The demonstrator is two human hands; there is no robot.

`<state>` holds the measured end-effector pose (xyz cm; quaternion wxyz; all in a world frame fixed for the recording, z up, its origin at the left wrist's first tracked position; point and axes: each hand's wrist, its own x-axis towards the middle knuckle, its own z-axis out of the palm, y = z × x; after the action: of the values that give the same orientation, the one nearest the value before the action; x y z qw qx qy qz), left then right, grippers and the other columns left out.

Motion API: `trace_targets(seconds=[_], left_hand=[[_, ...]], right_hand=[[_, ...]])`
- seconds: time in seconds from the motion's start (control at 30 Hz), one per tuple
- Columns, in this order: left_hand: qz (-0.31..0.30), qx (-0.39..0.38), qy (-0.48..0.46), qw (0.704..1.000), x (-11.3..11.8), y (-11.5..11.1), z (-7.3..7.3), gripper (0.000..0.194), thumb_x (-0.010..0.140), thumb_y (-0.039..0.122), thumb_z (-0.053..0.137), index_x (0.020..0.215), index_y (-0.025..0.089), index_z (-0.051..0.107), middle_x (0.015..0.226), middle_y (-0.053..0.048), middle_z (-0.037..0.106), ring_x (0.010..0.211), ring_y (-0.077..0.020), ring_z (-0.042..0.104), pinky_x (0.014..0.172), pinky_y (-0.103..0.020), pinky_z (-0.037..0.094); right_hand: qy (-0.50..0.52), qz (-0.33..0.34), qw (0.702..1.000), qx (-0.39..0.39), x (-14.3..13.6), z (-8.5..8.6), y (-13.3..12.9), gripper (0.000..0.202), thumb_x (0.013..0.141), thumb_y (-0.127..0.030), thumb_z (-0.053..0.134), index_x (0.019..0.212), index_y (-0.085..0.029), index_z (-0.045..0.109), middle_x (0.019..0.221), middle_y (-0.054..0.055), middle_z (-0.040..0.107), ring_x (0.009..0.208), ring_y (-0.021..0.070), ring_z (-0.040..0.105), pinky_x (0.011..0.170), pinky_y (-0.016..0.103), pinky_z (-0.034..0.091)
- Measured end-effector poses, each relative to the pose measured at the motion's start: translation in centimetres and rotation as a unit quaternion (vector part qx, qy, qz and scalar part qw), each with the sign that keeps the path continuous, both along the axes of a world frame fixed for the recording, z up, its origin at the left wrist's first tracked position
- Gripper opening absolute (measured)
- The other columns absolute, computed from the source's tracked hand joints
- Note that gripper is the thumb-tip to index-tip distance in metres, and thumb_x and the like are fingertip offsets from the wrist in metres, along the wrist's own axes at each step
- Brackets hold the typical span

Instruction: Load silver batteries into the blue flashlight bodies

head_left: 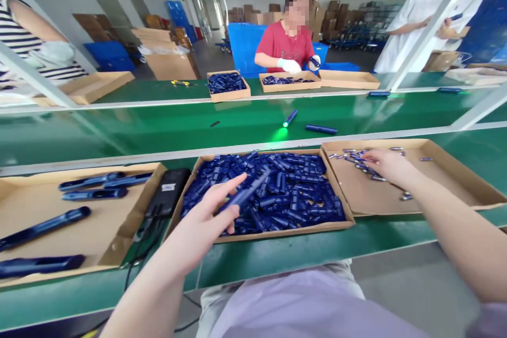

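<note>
My left hand is closed around a slim blue flashlight tube, held tilted above a cardboard tray. That tray is heaped with similar short blue tubes. To the right, my right hand reaches down into a shallow cardboard tray. Its fingertips are pinched together among small blue parts with silvery ends; whether one is between them is hidden.
At left, a cardboard tray holds several longer blue flashlights. Beside it lies a black power bank with cables. A lit flashlight rests on the green conveyor belt. Across it, a gloved co-worker handles parts.
</note>
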<state>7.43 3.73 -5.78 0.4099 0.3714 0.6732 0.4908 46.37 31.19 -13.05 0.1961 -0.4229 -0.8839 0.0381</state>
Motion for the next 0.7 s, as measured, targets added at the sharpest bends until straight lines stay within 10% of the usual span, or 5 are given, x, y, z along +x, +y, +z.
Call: trace_targets(seconds=[0.1,0.37,0.53,0.7], left_hand=[[-0.073,0.014,0.009,0.997,2.5,1.2,0.2,0.069,0.072,0.032,0.078,0.137,0.034,0.054,0.108,-0.005,0.062,0.071,-0.0126,0.056,0.058,-0.022,0.049],[0.055,0.058,-0.434,0.897,7.6,3.5,-1.2,0.036,0.08,0.037,0.073,0.108,0.016,0.068,0.088,-0.004,0.061,0.07,-0.0098,0.057,0.064,-0.021,0.052],[0.039,0.049,-0.534,0.843,9.9,4.4,-2.2,0.038,0.089,0.048,0.06,0.122,0.03,0.062,0.081,0.0,0.055,0.06,-0.0074,0.053,0.052,-0.017,0.045],[0.106,0.05,-0.536,0.836,10.8,4.9,-3.2,0.026,0.093,0.039,0.052,0.101,0.018,0.065,0.077,-0.003,0.057,0.064,-0.0105,0.057,0.061,-0.021,0.051]], right_hand=[[-0.084,-0.019,0.996,-0.028,-3.9,-1.3,1.0,0.014,0.091,-0.025,0.059,0.09,-0.014,0.066,0.096,0.008,0.067,0.086,0.0171,0.063,0.079,0.032,0.051],[-0.148,-0.103,0.98,-0.078,-6.5,0.3,0.8,0.013,0.09,-0.018,0.056,0.091,-0.008,0.065,0.091,0.012,0.067,0.084,0.0192,0.064,0.08,0.034,0.051],[0.097,0.012,0.984,-0.146,-8.7,4.7,-8.9,0.028,0.092,-0.039,0.055,0.108,-0.017,0.064,0.081,0.003,0.067,0.051,0.013,0.059,0.045,0.024,0.047],[0.238,0.17,0.955,-0.044,-12.7,5.0,-19.4,0.012,0.092,-0.016,0.057,0.099,-0.022,0.065,0.1,0.004,0.066,0.087,0.0148,0.066,0.071,0.025,0.057]])
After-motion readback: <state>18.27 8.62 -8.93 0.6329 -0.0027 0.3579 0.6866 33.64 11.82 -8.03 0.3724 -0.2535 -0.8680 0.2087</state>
